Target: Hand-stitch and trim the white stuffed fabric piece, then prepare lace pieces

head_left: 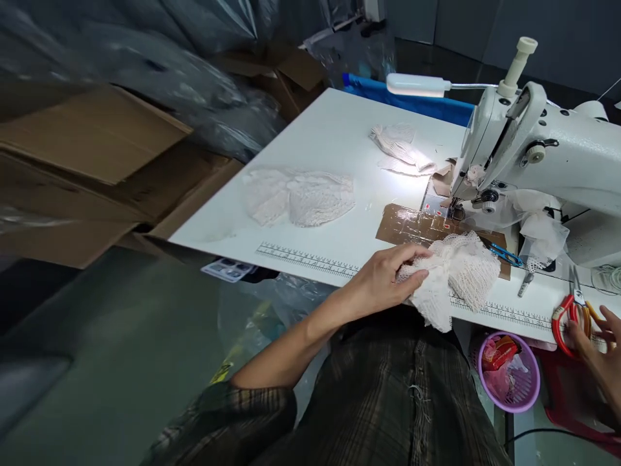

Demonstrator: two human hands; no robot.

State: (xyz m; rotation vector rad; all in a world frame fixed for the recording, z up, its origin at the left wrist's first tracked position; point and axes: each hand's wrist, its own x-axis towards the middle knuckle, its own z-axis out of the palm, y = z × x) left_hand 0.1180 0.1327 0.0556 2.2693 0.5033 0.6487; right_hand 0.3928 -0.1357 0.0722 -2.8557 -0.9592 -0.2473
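Observation:
My left hand (388,277) pinches the left edge of a white lace piece (470,272) at the table's front edge. At the far right, my right hand (599,343) has its fingers apart beside the red-handled scissors (565,323); whether it grips them I cannot make out. Blue snips (504,254) lie just behind the lace. Two more lace pieces rest on the white table: one at the left (310,197), another (402,152) near the sewing machine (557,149).
A purple basket (533,388) with scraps hangs below the table edge. Brown tape-covered board (402,223) lies by the needle. Open cardboard boxes (92,136) stand left of the table (272,155). A lamp (417,85) reaches over the back.

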